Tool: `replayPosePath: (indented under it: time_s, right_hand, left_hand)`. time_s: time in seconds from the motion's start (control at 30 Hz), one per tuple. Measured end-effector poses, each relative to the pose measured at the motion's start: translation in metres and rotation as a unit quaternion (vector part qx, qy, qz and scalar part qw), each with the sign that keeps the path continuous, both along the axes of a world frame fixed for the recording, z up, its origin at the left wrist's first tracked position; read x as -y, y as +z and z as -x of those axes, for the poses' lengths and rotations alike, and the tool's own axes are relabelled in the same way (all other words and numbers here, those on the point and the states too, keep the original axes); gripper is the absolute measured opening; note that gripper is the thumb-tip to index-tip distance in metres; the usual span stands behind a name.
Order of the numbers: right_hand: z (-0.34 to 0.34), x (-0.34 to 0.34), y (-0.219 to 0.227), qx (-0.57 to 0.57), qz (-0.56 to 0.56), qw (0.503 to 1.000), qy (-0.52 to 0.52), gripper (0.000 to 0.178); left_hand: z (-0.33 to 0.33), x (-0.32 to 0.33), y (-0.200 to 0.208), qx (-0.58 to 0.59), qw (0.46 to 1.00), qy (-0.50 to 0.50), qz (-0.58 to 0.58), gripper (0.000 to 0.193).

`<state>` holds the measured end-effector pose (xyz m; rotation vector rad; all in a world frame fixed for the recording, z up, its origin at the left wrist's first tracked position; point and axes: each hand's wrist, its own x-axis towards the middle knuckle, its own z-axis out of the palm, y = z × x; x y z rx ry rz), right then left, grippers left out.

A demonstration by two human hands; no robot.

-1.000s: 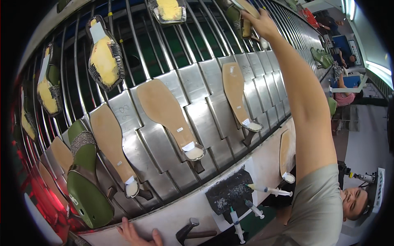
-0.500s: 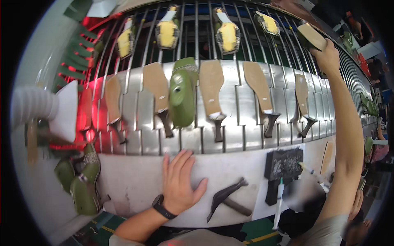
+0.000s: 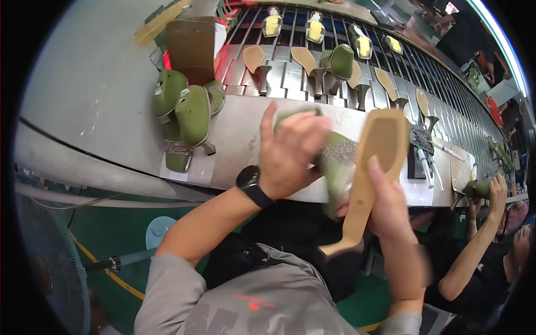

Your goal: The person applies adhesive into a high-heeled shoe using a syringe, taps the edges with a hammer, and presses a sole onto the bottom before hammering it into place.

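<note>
The green shoe [image 3: 335, 167] is held up in front of the person's chest, above the near edge of the tabletop [image 3: 240, 139], with a tan sole [image 3: 371, 178] pressed along its right side. The shoe shows a glittery silver band across its middle; its toe end is hidden under the fingers. The left hand [image 3: 290, 153] wraps over the top of the shoe, its grip clamped on the upper, a black watch [image 3: 252, 186] on the wrist. The right hand [image 3: 388, 209] comes up from below, its grip closed around the lower half of the sole, thumb laid on the flat tan face, the narrow heel end pointing down and left. Motion blur softens both hands, so the exact line where shoe and sole meet cannot be told.

Left of the hands, a cluster of green shoes [image 3: 187, 114] stands on a white sheet on the tabletop, well apart from the held one. Right of the sole lie a dark pad [image 3: 417, 151] and a white pen-like tool [image 3: 425, 164].

Beyond the tabletop runs a metal rack [image 3: 290, 72] of slats carrying tan soles on posts [image 3: 304, 58], one green shoe on a post [image 3: 341, 60], and yellow insoles [image 3: 315, 28] farther back.

At the right edge another person's hand [image 3: 496, 190] holds a small green piece by the tabletop. A fan [image 3: 50, 268] stands low on the left over the green floor [image 3: 123, 240].
</note>
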<state>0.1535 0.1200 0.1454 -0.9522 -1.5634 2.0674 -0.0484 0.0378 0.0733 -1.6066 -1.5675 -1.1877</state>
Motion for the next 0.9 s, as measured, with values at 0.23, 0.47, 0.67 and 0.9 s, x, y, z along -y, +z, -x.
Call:
replayPosePath:
  time_s: [0.23, 0.47, 0.67, 0.9]
  right_hand:
    - [0.066, -0.054, -0.041, -0.075, 0.029, 0.997, 0.005, 0.049]
    - [0.096, -0.135, -0.094, 0.151, -0.537, 0.819, -0.138, 0.06]
    - [0.089, -0.065, -0.069, -0.14, -0.242, 0.96, -0.028, 0.033]
    - [0.116, -0.075, -0.094, 0.01, -0.166, 0.969, -0.185, 0.043]
  left_hand:
    - [0.019, 0.044, 0.0, 0.441, 0.876, -0.186, 0.053, 0.047]
    - [0.071, 0.015, -0.01, 0.581, 0.767, -0.267, 0.058, 0.066]
    - [0.091, -0.021, -0.017, 0.648, 0.672, -0.345, 0.096, 0.081]
    - [0.095, -0.037, -0.024, 0.706, 0.551, -0.437, 0.077, 0.097]
